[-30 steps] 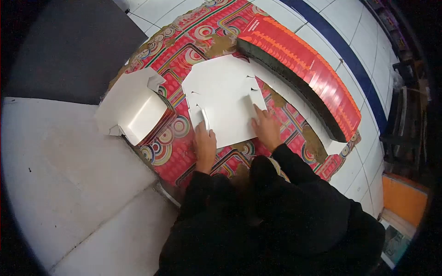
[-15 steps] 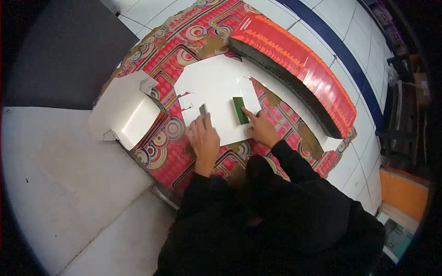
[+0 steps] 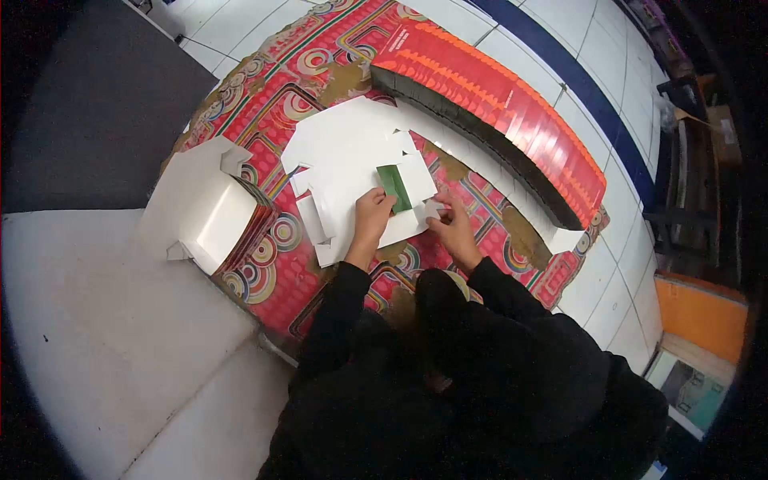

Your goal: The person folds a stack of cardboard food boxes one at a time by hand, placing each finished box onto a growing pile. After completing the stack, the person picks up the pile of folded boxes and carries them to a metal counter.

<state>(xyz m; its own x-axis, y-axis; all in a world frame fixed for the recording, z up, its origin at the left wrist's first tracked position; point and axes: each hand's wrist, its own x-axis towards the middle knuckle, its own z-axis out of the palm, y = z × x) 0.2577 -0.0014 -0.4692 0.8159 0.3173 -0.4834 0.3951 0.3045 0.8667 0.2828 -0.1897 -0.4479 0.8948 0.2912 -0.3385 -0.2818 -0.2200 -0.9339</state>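
Note:
A white cardboard sheet [image 3: 344,152] with cut tabs lies on the patterned red mat, its left flap [image 3: 314,216] partly raised. A green rectangle [image 3: 394,189] shows near its middle. My left hand [image 3: 373,218] is on the sheet, its fingertips pressed together at the green rectangle's left edge; whether they grip anything is hidden. On the sheet's right side, my right hand [image 3: 456,230] pinches a small white corner tab [image 3: 430,210] between thumb and fingers.
Nested folded white boxes [image 3: 218,216] stand on the mat's left edge. A long curved row of red-orange cartons [image 3: 496,100] lies along the far right. A dark panel [image 3: 96,104] is at upper left, and an orange box [image 3: 701,320] is at right.
My left hand has moved right to the green rectangle. The left flap now stands partly raised. My right hand has left the green rectangle and taken hold of the right corner tab.

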